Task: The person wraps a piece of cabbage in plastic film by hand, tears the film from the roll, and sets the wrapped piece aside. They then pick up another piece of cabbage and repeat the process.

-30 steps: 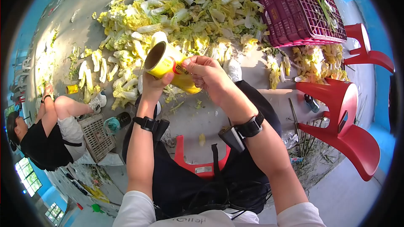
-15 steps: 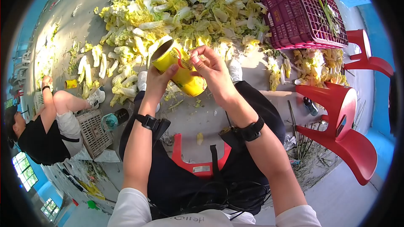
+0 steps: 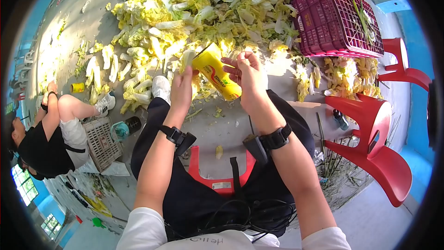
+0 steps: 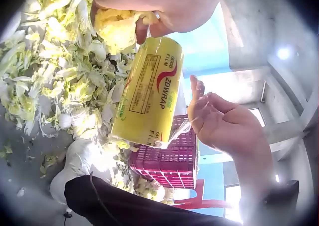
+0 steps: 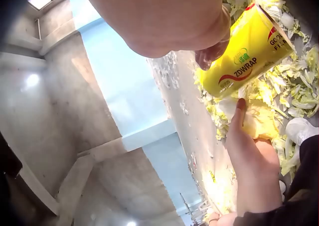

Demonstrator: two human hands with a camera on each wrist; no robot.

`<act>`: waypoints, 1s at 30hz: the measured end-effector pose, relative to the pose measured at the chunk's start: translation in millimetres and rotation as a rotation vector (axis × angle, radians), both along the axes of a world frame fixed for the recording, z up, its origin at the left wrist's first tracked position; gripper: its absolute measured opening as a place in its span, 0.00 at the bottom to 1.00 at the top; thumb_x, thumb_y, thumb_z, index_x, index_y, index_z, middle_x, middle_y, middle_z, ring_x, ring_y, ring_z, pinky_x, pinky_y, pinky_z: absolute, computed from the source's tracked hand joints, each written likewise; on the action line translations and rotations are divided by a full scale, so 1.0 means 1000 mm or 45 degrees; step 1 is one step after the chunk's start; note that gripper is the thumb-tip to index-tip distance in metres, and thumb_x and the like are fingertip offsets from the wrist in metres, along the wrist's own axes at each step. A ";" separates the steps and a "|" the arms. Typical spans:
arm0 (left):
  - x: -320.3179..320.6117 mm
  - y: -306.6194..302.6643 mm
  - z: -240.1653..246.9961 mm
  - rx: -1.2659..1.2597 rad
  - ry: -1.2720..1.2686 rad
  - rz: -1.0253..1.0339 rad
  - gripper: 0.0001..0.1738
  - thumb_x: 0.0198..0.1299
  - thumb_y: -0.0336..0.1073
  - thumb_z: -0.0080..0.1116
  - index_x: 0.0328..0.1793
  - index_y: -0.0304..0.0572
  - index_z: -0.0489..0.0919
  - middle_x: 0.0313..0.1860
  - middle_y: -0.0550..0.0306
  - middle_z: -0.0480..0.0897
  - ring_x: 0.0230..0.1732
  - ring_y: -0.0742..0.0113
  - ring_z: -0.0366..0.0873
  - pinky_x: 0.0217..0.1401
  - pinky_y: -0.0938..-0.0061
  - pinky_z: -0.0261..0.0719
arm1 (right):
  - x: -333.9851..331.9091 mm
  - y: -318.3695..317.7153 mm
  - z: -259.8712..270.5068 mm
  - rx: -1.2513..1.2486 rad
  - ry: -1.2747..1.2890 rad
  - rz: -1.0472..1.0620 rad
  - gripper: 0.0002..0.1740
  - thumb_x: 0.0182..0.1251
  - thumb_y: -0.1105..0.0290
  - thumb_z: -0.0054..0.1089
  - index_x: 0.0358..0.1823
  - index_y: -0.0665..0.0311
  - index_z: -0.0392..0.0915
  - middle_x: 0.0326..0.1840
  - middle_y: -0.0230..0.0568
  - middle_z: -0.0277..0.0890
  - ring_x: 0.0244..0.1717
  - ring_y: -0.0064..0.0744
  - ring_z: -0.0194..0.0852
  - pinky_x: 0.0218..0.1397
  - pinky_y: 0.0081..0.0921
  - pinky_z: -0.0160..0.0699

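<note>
A yellow roll of cling film [image 3: 217, 71] printed ZDWRAP is tilted in the air between both hands. My left hand [image 3: 181, 90] is at its upper left end, thumb tip right at the roll. In the right wrist view, that hand also holds a yellowish cabbage piece [image 5: 261, 119] against its palm; the same cabbage piece [image 4: 117, 29] shows at the top of the left wrist view. My right hand [image 3: 251, 78], fingers curled, is just right of the roll. Clear film [image 4: 180, 130] stretches from the roll's end to those fingers, which pinch it.
A large heap of cabbage leaves [image 3: 194, 18] covers the floor ahead. Right of it stands a purple crate [image 3: 340, 21], with red chairs [image 3: 377, 127] nearer. At left another person [image 3: 55, 143] sits beside a grey crate [image 3: 102, 143]; a small yellow roll [image 3: 77, 87] lies nearby.
The roll has turned; its open end no longer faces the head camera and the print shows more. Both hands have shifted right, and the right fingers have come off the roll's side.
</note>
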State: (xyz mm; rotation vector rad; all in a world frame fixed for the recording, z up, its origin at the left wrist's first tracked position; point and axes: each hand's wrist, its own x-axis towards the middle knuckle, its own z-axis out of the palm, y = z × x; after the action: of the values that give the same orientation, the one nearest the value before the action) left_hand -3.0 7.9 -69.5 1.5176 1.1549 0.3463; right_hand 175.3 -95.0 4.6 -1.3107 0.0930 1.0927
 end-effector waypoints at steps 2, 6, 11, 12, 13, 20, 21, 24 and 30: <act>-0.003 0.001 -0.003 0.040 0.034 -0.029 0.23 0.75 0.43 0.51 0.67 0.35 0.77 0.56 0.55 0.83 0.52 0.71 0.78 0.58 0.75 0.71 | -0.001 0.002 -0.002 -0.023 -0.004 -0.037 0.06 0.84 0.62 0.48 0.47 0.54 0.67 0.45 0.41 0.88 0.40 0.24 0.84 0.41 0.19 0.75; 0.004 -0.008 0.018 0.164 0.016 0.007 0.18 0.67 0.29 0.54 0.63 0.42 0.78 0.50 0.56 0.81 0.44 0.71 0.77 0.44 0.77 0.72 | -0.004 0.003 -0.010 -0.022 -0.034 -0.095 0.05 0.84 0.62 0.49 0.46 0.53 0.68 0.47 0.37 0.86 0.41 0.24 0.83 0.44 0.22 0.75; 0.022 -0.029 0.031 -0.309 -0.548 0.219 0.30 0.66 0.24 0.56 0.73 0.47 0.62 0.55 0.50 0.81 0.48 0.68 0.80 0.48 0.76 0.78 | -0.009 0.005 -0.011 0.113 -0.007 -0.069 0.05 0.83 0.64 0.52 0.44 0.53 0.70 0.53 0.33 0.82 0.47 0.23 0.81 0.48 0.25 0.76; 0.024 -0.032 0.037 -0.395 -0.556 0.235 0.33 0.66 0.25 0.57 0.76 0.48 0.58 0.55 0.49 0.81 0.50 0.67 0.81 0.50 0.74 0.79 | -0.012 0.005 -0.011 0.153 0.004 -0.032 0.05 0.82 0.64 0.52 0.43 0.53 0.70 0.54 0.32 0.81 0.48 0.23 0.80 0.49 0.26 0.77; 0.025 -0.034 0.040 -0.481 -0.564 0.251 0.37 0.67 0.25 0.58 0.78 0.49 0.55 0.56 0.48 0.81 0.51 0.65 0.81 0.52 0.73 0.81 | -0.015 0.005 -0.011 0.194 0.017 0.006 0.05 0.82 0.65 0.53 0.43 0.53 0.71 0.55 0.31 0.81 0.49 0.22 0.79 0.50 0.27 0.78; 0.021 -0.031 0.031 -0.488 -0.661 0.220 0.23 0.70 0.28 0.59 0.70 0.31 0.74 0.53 0.55 0.84 0.51 0.73 0.82 0.54 0.76 0.81 | -0.027 0.006 -0.012 0.309 0.024 0.213 0.05 0.79 0.71 0.54 0.41 0.61 0.76 0.69 0.37 0.75 0.59 0.24 0.76 0.57 0.31 0.82; 0.021 -0.031 0.032 -0.498 -0.664 0.216 0.23 0.70 0.28 0.59 0.70 0.31 0.74 0.53 0.56 0.84 0.51 0.73 0.82 0.55 0.77 0.81 | -0.026 0.005 -0.013 0.322 0.039 0.236 0.04 0.78 0.72 0.54 0.41 0.61 0.75 0.70 0.37 0.74 0.60 0.24 0.75 0.56 0.31 0.83; 0.019 -0.031 0.033 -0.531 -0.637 0.206 0.23 0.70 0.29 0.58 0.69 0.31 0.75 0.54 0.56 0.84 0.52 0.74 0.82 0.55 0.77 0.81 | -0.031 0.004 -0.016 0.315 -0.070 0.174 0.02 0.75 0.77 0.57 0.42 0.62 0.75 0.66 0.42 0.74 0.56 0.27 0.77 0.53 0.29 0.87; 0.019 -0.040 0.031 -0.423 -0.581 0.188 0.22 0.69 0.29 0.60 0.68 0.32 0.78 0.52 0.56 0.85 0.52 0.74 0.81 0.56 0.78 0.80 | -0.039 0.006 -0.024 0.055 -0.110 0.083 0.13 0.68 0.79 0.65 0.49 0.64 0.72 0.51 0.40 0.77 0.42 0.28 0.81 0.47 0.26 0.88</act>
State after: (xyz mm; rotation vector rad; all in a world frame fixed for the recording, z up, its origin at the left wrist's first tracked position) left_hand 15.8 -31.9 -38.4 0.9988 0.9057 0.5405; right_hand 136.8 -89.4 -19.5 -1.3278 -0.0374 1.0857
